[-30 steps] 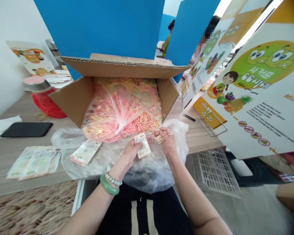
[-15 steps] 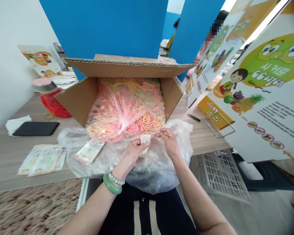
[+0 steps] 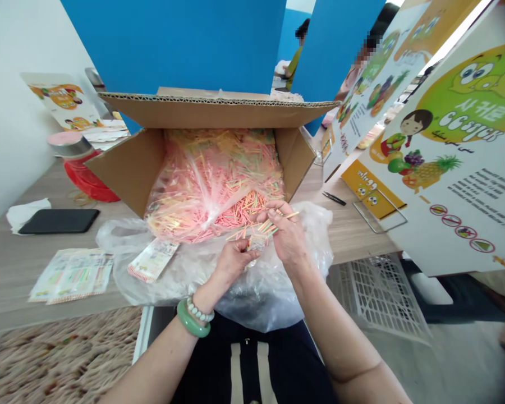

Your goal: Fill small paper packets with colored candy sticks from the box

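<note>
Fingers of my left hand [image 3: 234, 261] pinch a small, printed, clear-plastic packet [image 3: 258, 242] above a crumpled translucent plastic sheet [image 3: 185, 272] on the wood-grain tabletop [image 3: 8, 275]. Just beside it, my right hand [image 3: 289, 241] has its fingers curled round several thin pastel sticks [image 3: 269, 227], their ends near the packet; I cannot tell whether any are inside it. To my left, flat printed packets with coloured stripes [image 3: 71, 275] overlap, near a red-edged packet stack [image 3: 154, 259] on the sheet. Past them lies a black rectangular phone [image 3: 59, 221]. Ahead, an open brown cardboard box [image 3: 122, 168] holds a clear bag of pink, yellow and green sticks [image 3: 202, 185]; slim black tweezers [image 3: 334, 198] lie to its right. Behind the box stands a smooth blue panel [image 3: 177, 45].
</note>
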{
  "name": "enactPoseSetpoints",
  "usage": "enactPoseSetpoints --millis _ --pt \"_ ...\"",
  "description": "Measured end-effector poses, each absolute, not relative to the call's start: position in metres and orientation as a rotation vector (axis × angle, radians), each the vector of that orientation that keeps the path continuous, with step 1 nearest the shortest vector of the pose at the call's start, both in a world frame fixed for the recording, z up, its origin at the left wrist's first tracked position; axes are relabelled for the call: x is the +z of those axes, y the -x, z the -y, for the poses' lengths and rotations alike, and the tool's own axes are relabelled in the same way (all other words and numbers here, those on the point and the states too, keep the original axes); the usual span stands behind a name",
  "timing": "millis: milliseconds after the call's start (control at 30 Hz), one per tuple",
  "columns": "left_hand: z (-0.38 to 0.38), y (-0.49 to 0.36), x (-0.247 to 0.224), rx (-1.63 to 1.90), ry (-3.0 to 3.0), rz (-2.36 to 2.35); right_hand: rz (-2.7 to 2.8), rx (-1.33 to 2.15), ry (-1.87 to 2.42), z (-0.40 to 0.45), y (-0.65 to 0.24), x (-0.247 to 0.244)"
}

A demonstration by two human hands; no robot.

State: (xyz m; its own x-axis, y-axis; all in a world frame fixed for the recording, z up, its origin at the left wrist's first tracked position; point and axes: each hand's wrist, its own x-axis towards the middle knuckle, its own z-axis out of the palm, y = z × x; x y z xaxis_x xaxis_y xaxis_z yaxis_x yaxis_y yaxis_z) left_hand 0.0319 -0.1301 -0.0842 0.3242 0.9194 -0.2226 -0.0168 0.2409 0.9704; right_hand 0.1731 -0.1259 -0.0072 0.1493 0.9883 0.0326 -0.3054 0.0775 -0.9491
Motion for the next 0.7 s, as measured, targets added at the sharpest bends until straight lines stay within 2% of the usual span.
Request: enactPoseSetpoints --millis 300,700 --pt "0.133 -0.03 -0.071 0.815 -1.096 -0.979 0.85 1.205 1.071 0.125 -0.164 -0.029" --pt "0.128 -0.03 -0.069 0.943 -1.254 -0.99 1.053 1.376 1.139 0.121 -0.161 -0.024"
